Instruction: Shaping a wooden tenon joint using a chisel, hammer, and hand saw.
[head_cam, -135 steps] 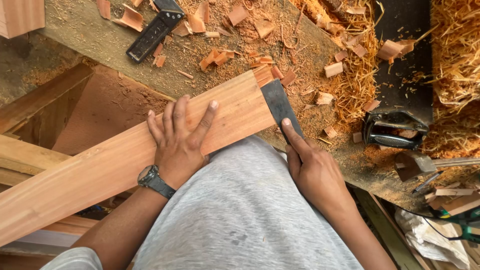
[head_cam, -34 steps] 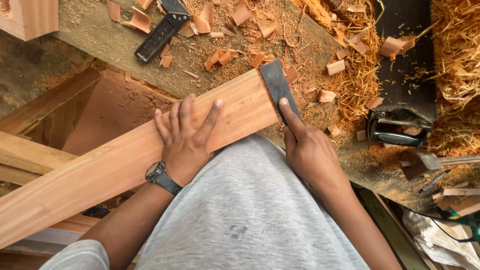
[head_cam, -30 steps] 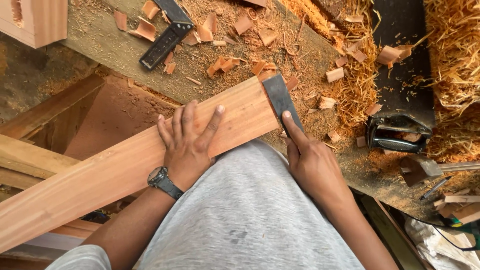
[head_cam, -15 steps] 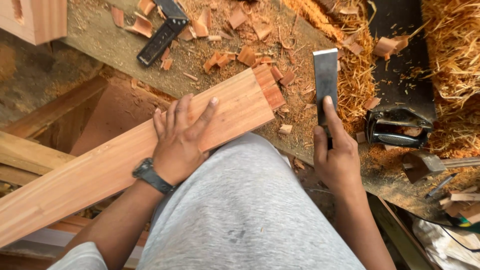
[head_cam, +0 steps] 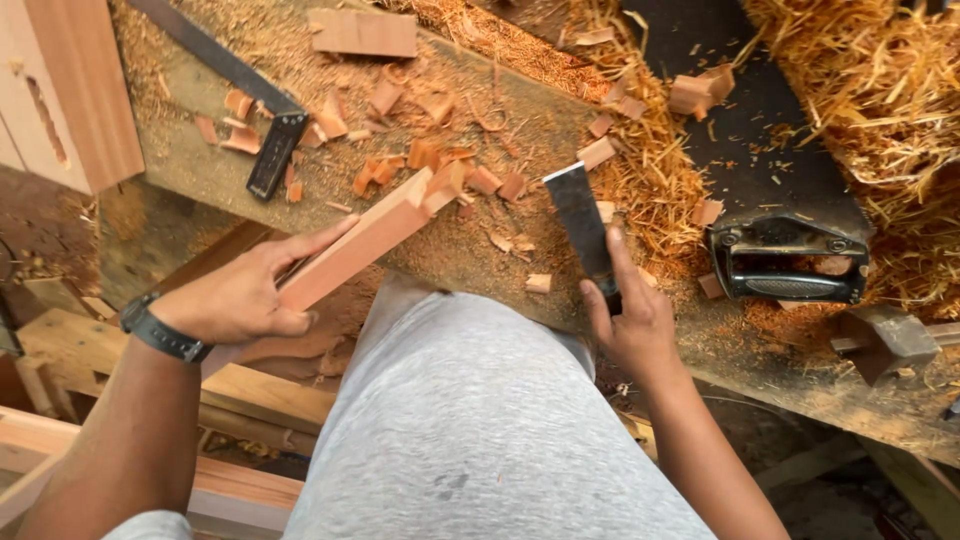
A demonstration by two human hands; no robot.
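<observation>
My left hand [head_cam: 245, 295], a dark watch on its wrist, grips a long reddish wooden board [head_cam: 365, 240] that is tipped up on its edge, its far end resting on the workbench [head_cam: 190, 165]. My right hand [head_cam: 630, 320] holds a wide flat chisel [head_cam: 580, 215] with the blade pointing away from me, off to the right of the board's end. My knee in grey trousers [head_cam: 470, 400] lies between the two hands.
Wood chips and shavings litter the bench. A steel try square [head_cam: 270, 155] lies at the left, a hand saw [head_cam: 780, 270] with a black handle at the right, a wooden mallet head [head_cam: 885, 335] further right. A pale wooden box [head_cam: 70, 90] stands at top left.
My right hand lifted the chisel off the board's end and drew it to the right. My left hand, flat on the board before, now grips it and has turned it onto its edge.
</observation>
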